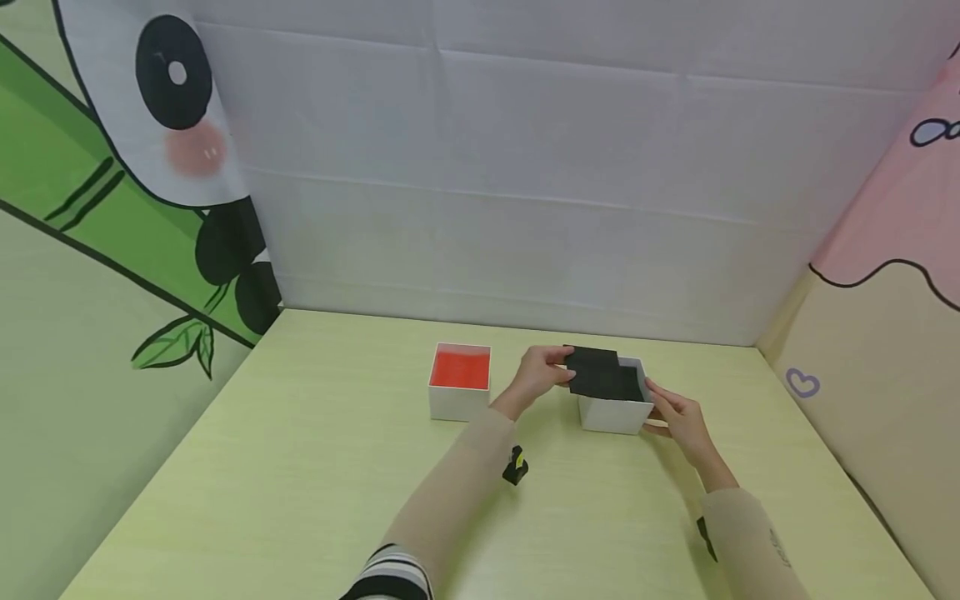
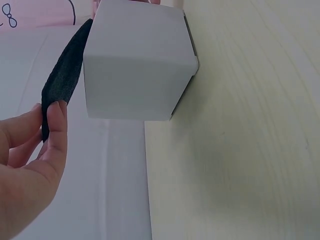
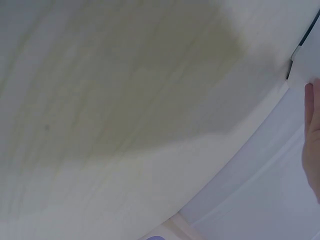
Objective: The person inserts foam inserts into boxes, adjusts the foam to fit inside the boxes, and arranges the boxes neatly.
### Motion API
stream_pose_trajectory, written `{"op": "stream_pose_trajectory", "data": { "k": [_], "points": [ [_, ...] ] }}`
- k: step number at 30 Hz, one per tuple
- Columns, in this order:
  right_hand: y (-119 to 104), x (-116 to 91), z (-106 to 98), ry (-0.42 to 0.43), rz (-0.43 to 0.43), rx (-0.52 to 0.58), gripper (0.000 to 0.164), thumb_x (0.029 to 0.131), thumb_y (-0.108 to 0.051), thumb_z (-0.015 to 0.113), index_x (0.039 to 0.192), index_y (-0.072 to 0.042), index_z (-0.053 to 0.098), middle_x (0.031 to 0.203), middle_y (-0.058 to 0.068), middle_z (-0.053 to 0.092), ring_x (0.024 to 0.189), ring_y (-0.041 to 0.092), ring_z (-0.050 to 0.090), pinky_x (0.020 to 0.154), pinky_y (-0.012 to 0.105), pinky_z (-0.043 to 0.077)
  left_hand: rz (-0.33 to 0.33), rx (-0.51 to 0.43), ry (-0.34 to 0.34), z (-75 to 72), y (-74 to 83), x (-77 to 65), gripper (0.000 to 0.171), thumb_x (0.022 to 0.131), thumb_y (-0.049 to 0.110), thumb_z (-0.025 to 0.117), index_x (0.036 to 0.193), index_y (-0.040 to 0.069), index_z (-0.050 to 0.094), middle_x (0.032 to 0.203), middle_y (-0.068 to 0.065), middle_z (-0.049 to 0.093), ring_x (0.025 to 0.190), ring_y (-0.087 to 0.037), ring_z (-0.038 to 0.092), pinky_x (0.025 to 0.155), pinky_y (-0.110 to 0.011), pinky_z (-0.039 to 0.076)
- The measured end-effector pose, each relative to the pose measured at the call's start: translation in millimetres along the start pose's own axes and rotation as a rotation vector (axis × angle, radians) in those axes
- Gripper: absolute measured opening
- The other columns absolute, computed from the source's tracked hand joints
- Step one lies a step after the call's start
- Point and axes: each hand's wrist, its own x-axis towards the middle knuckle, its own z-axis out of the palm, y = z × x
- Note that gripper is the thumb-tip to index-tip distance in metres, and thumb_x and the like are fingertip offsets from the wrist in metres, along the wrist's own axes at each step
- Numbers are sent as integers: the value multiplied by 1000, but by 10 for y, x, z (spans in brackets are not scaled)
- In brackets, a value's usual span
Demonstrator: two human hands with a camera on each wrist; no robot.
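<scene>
A white open-topped box stands toward the right on the table, dark inside. My left hand pinches the left edge of a black felt-like sheet over the box's opening, thumb on one face and fingers on the other. In the left wrist view the sheet looks thin and bends slightly beside the pale box wall. My right hand rests against the box's right side with extended fingers near the rim and lower down. Only part of that hand shows in the right wrist view.
To the left stands a second white box, its inside red. Both stand on a pale yellow wood-grain table. A white sheet-like backdrop rises behind, with printed cartoon panels at left and right.
</scene>
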Motion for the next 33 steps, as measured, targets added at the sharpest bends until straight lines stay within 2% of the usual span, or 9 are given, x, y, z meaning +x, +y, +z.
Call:
{"op": "stream_pose_trajectory", "data": {
  "k": [2,4,7,10,13,18,22,29,33],
  "points": [
    [11,4,3,0,7,-7,44,95,-15,45,131,6,33,98,-7,57,76,9,59,69,36,49,-4,14,13,21,1,32,44,77,-9,63,120,-1,55,105,-16,61,73,-20,64,63,-26,50],
    [17,-1,9,6,15,-15,44,94,-16,45,132,5,33,103,-5,57,76,8,59,69,36,49,-3,27,19,43,-1,60,44,77,-8,63,120,0,56,102,-15,62,72,-19,63,62,-25,50],
    [17,-26,28,14,19,-29,44,95,-16,44,132,4,33,115,11,53,76,7,59,70,37,49,4,54,16,80,-1,87,43,77,-8,64,119,0,57,98,-14,63,69,-18,63,60,-24,50],
    [12,-56,56,22,22,-35,43,95,-14,43,132,4,33,124,28,42,76,6,59,70,37,49,9,79,6,118,-1,102,43,77,-7,64,118,0,57,96,-14,63,68,-17,63,59,-23,50],
    [4,-86,95,24,22,-28,43,95,-14,43,132,5,32,125,33,38,76,7,58,71,38,49,8,101,0,146,-5,109,42,77,-7,64,118,0,57,94,-14,64,67,-17,63,58,-22,50],
    [-6,-140,167,33,18,-23,43,95,-15,44,132,5,33,120,27,45,76,7,59,70,37,49,6,168,-10,178,-14,108,42,77,-6,65,117,1,58,87,-11,64,63,-15,62,56,-22,49],
    [16,-123,137,29,3,-14,42,95,-13,44,131,6,33,116,20,51,76,7,59,68,34,50,7,232,-21,236,8,148,43,76,-4,66,118,3,58,83,-9,63,60,-14,59,55,-22,48],
    [69,-81,73,10,-26,6,42,95,-13,44,131,6,34,101,-8,58,77,11,59,67,34,50,15,338,-27,353,0,222,52,76,-3,68,125,4,52,86,-9,61,60,-16,58,54,-21,47],
    [85,-70,43,5,-41,14,42,95,-13,44,131,6,34,98,-14,58,77,12,60,67,35,49,12,439,-21,402,-6,256,51,76,1,69,124,4,52,87,-7,62,70,-14,58,61,-21,47]
  ]
}}
